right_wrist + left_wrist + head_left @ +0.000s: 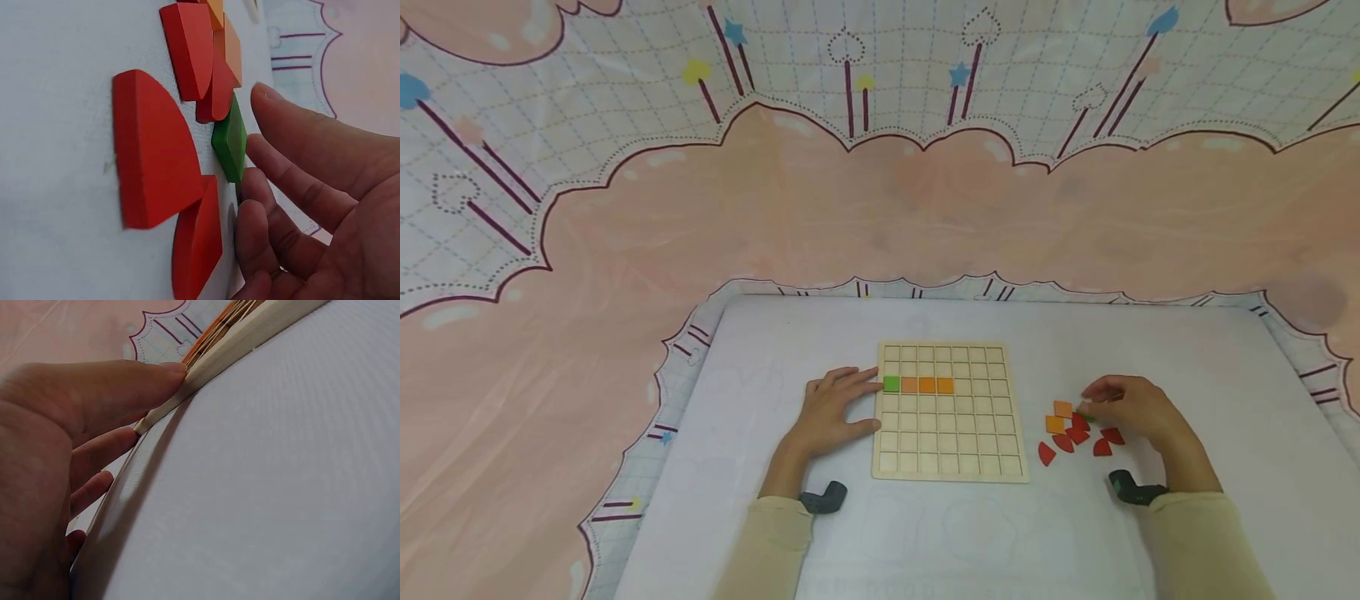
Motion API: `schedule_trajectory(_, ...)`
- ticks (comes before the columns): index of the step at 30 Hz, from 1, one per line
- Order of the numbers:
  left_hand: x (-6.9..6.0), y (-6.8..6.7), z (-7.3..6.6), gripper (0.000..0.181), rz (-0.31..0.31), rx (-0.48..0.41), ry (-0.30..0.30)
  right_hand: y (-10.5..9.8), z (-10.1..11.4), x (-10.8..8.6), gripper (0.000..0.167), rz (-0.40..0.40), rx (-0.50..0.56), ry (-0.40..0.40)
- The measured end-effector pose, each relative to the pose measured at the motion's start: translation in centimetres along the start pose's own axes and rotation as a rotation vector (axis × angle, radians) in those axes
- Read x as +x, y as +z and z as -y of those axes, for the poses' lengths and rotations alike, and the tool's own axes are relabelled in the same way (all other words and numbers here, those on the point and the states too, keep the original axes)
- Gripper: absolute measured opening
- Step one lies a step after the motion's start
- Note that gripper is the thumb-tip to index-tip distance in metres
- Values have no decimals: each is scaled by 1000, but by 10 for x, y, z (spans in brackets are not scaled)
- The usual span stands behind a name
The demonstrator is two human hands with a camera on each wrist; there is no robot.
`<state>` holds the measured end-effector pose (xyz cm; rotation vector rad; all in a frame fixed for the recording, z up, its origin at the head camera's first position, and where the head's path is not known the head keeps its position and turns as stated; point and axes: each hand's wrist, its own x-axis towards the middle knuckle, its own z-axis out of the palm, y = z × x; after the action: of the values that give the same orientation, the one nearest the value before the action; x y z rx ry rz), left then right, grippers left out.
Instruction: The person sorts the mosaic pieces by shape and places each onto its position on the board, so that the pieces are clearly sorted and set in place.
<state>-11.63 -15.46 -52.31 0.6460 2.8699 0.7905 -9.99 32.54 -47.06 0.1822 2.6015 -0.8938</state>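
A pale wooden grid board (988, 429) lies on the white table. One of its rows holds a green square (891, 384) followed by several orange squares (927, 385). My left hand (831, 412) rests at the board's left edge, its thumb and fingertips touching the rim (206, 372). On the right, my right hand (1131, 404) hovers low over loose pieces, thumb and fingers apart. Nearest its fingertips is a green piece (231, 140); whether they touch it I cannot tell. Around it lie several red quarter-round pieces (156, 150) and orange squares (1055, 424).
Dark curved wrist mounts (826, 498) stick out at both wrists, close to the tabletop. The white table (970, 542) has its far edge against a cloth (925, 208) printed with pink clouds, stars and lines.
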Motion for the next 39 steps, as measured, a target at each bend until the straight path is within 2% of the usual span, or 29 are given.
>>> schedule_trajectory(5, 0, 0, -1, 62, 4, 5, -8, -1, -1, 4, 42, 41, -8, 29)
schedule_trajectory(9, 0, 0, -1, 62, 2, 7, -7, -3, -1, 6, 41, 63, -3, 22)
schedule_trajectory(33, 0, -3, -3, 61, 7, 15, -10, 1, -3, 7, 34, 56, 26, -27)
schedule_trajectory(39, 0, -1, -2, 61, 5, 21, -4, 1, -4, 7, 32, 57, 15, -12)
